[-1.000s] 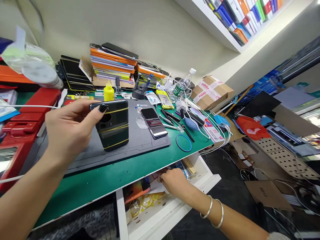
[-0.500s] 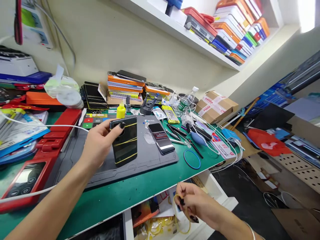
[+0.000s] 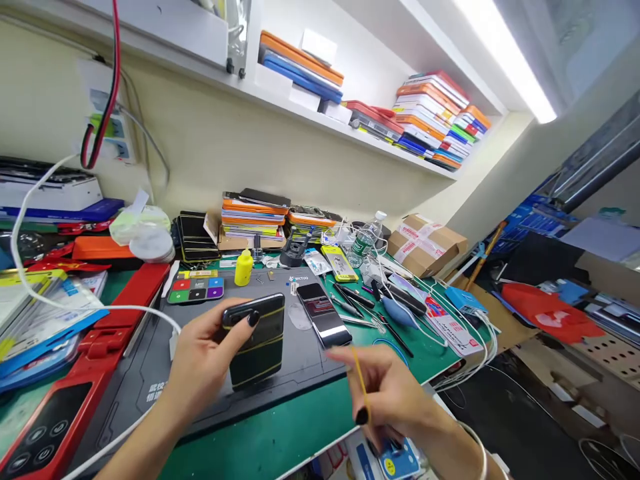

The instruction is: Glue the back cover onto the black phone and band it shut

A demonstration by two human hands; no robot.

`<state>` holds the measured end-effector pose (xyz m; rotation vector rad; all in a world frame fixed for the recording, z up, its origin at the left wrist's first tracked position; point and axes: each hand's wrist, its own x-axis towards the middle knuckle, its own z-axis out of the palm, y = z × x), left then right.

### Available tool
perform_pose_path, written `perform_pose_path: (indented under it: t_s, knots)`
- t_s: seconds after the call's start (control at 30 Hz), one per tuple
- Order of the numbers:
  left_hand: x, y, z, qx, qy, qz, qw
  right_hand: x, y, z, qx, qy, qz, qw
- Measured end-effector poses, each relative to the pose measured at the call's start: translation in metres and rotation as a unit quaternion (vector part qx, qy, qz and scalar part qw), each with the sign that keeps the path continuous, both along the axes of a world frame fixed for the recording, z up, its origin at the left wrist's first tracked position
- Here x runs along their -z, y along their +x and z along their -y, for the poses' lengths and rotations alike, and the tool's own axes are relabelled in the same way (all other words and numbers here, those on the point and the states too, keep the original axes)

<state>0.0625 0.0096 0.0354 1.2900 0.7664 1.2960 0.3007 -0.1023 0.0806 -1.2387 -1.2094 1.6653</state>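
My left hand (image 3: 203, 357) grips the top of a black phone (image 3: 259, 340) that stands on end on the grey work mat (image 3: 165, 360); yellow rubber bands run across the phone. My right hand (image 3: 385, 393) hovers over the green table's front edge with its fingers closed on a thin yellow rubber band (image 3: 359, 373), stretched upward between them. The band's lower end is hidden behind my fingers. A second phone (image 3: 324, 323) lies flat on the mat just right of the banded one.
Tweezers, a blue air blower (image 3: 397, 313), white cables and a water bottle (image 3: 364, 241) crowd the table's right side. A yellow bottle (image 3: 244, 267), stacked phone boxes (image 3: 253, 217) and a cardboard box (image 3: 425, 243) stand at the back. Red cases (image 3: 50, 413) lie at left.
My right hand came out of the drawer below the table with a yellow rubber band and rose over the table's edge. My head tilted upward. The left hand kept hold of the phone.
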Motion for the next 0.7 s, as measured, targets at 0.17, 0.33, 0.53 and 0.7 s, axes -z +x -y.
perform_pose_path:
  t_s: [0.17,0.33,0.53,0.7]
  knots:
    - [-0.002,-0.004,0.006,0.054,0.058,-0.019,0.997,-0.039,-0.035,-0.060,0.066,0.237,0.188,0.951]
    - [-0.003,-0.009,0.005,0.102,0.095,-0.014,0.990,-0.043,-0.057,-0.076,0.026,0.295,0.194,0.935]
    - [-0.010,-0.007,0.002,0.148,0.042,0.011,0.988,-0.045,-0.062,-0.073,-0.005,0.320,0.199,0.926]
    - [-0.011,-0.005,0.004,0.122,-0.023,0.042,0.991,-0.047,-0.062,-0.082,-0.058,0.238,0.237,0.940]
